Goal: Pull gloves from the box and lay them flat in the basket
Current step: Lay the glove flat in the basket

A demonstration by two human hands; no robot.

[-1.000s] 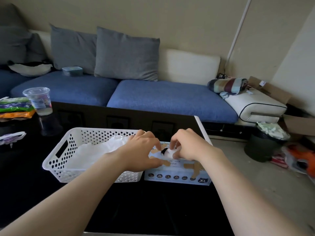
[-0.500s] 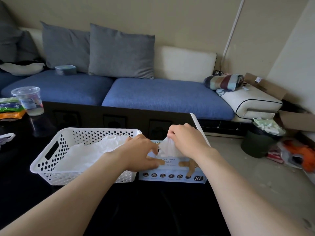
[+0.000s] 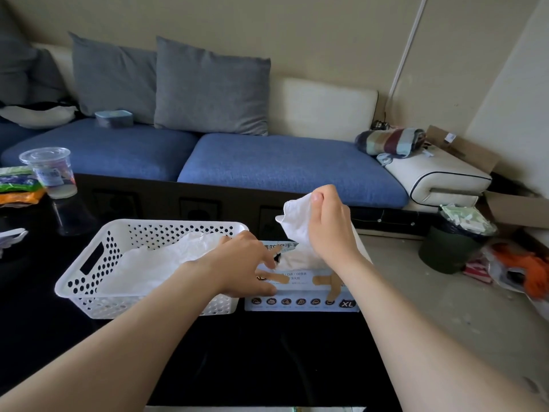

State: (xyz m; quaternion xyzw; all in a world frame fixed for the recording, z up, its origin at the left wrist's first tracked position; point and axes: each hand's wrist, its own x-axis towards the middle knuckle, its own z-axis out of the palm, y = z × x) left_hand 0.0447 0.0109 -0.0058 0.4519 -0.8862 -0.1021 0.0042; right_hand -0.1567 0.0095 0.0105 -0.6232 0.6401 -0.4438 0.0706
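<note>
**Glove halfway out of the box, basket next**

My view comes from the head camera, and I judge the step in hand to be the pull. The right hand (image 3: 326,224) is raised above the pale blue cardboard glove box (image 3: 300,304), thumb and fingers pinching a white disposable glove (image 3: 294,221) near its top. The glove hangs bunched from that grip down toward the slot in the box lid. I cannot tell whether its lower end is clear of the slot.

The left hand (image 3: 240,263) lies on the left part of the lid. Its fingers (image 3: 269,261) are stretched out and grasp nothing, and I read this as holding the box down.

The box sits on the glossy black bench (image 3: 267,352), touching the right side of the white perforated plastic basket (image 3: 89,272). Inside the basket lie crumpled white gloves (image 3: 166,263).

The next move, as I see it, calls for lifting until the glove comes fully free. The right hand then carries it left over the basket rim. Since the glove is bunched, the left hand will likely have to leave the box and help spread it flat on the pile.
</note>
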